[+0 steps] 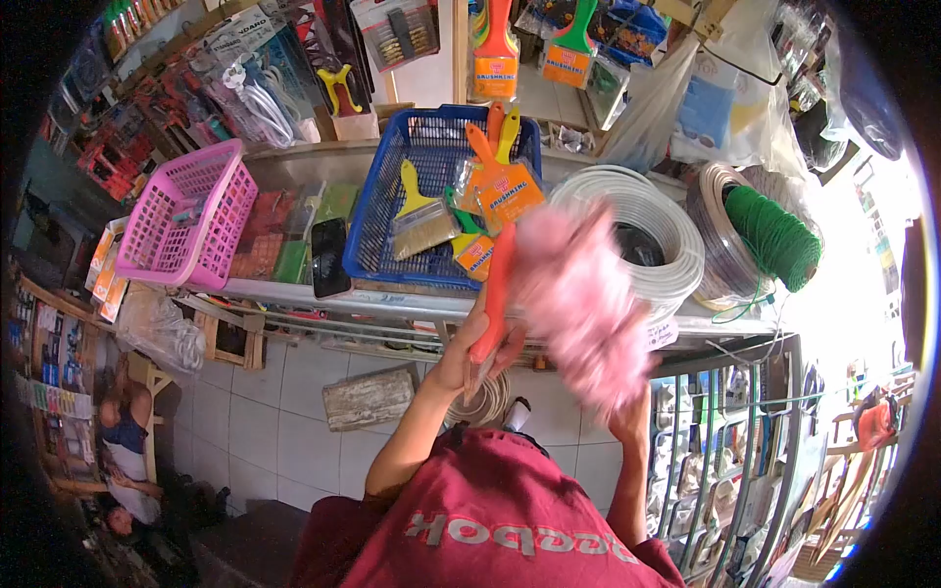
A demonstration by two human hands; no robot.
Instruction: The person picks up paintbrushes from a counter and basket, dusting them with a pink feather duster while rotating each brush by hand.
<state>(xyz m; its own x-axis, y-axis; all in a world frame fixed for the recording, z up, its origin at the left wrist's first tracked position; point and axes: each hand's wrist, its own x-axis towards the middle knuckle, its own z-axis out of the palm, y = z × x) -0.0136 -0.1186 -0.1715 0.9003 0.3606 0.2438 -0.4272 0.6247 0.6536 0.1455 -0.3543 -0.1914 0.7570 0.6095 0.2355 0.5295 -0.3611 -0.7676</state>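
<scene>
Curling left fingers (474, 331) round red handle (497, 294), centre frame, by tabletop edge (382, 297) over floor (304, 377); holding pink cloth (578, 299) in right hand (629, 419), fingers indistinct.

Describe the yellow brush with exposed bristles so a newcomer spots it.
On the counter sits a blue basket, right of a pink basket. Inside, toward the left, lies a yellow-handled brush; its pale bristles show, while neighbouring brushes carry orange labels.

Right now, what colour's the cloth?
The cloth is pink with paler patches, blurred, in the head view.
</scene>
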